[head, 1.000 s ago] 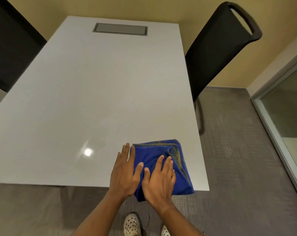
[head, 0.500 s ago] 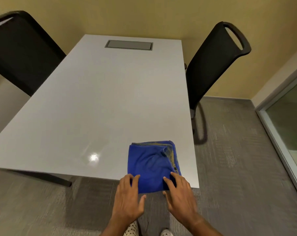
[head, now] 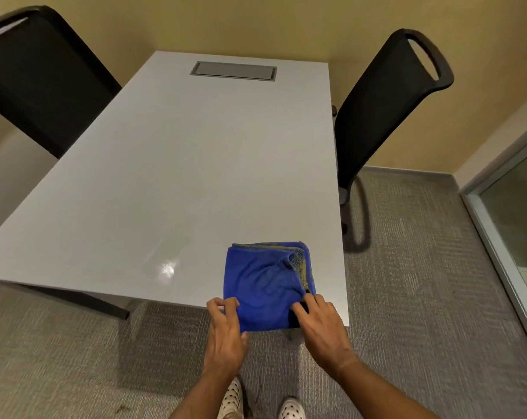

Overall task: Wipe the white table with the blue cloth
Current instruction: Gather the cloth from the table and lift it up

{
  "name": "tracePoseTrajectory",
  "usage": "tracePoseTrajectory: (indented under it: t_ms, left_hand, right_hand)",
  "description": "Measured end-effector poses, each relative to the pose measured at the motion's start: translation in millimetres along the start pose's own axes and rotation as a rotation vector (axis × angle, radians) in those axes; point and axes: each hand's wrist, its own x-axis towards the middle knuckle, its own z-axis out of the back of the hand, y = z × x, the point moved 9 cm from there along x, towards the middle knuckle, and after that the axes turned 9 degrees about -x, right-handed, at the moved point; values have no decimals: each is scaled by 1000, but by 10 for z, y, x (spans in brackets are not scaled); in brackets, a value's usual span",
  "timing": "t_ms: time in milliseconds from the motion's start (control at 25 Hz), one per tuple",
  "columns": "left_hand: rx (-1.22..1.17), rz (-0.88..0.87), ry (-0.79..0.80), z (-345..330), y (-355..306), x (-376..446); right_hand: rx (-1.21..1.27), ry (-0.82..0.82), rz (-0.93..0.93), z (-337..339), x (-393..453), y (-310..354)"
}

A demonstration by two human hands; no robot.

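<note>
**Now: both hands at the cloth's near edge**

Folded, the blue cloth (head: 266, 285) lies at the near right corner of the white table (head: 195, 164), overhanging its edge. I see my left hand (head: 226, 334) curled, pinching its left corner; my right hand (head: 324, 325) presses spread fingers on the right corner.

Warm, dim indoor light from overhead. Small glare spot on the glossy surface (head: 165, 189) near its front edge. Soft shadows under the right chair (head: 386, 107) on the carpet (head: 422, 297). Wide-angle bending at the frame edges. Slight softness overall, hands mildly blurred.
</note>
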Motion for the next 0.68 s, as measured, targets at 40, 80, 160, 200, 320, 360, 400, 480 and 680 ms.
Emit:
tracePoseTrajectory:
  t_ms: [40, 80, 160, 200, 320, 360, 400, 480, 680]
  left_hand:
    - [21, -14, 20, 5, -13, 4]
    - [47, -22, 43, 11, -25, 5]
    - [96, -29, 80, 40, -57, -1]
    - [105, -37, 91, 69, -79, -3]
    - [92, -104, 103, 172, -163, -15]
    - [100, -141, 104, 210, -196, -20]
    - [112, -183, 102, 256, -233, -27]
    - [129, -270, 89, 353, -308, -35]
    - [204, -426, 19, 699, -544, 49]
  right_hand:
    - [-8, -10, 17, 21, 8, -9]
    - [-13, -15, 38, 32, 15, -16]
    - [-15, 7, 82, 30, 18, -17]
    - [-11, 24, 101, 33, 20, -20]
    - [-4, 60, 163, 85, 30, -39]
    - [0, 57, 192, 124, 40, -43]
    - [3, 52, 221, 169, 53, -53]
    - [14, 61, 260, 256, 95, -95]
    - [121, 54, 275, 694, 262, -254]
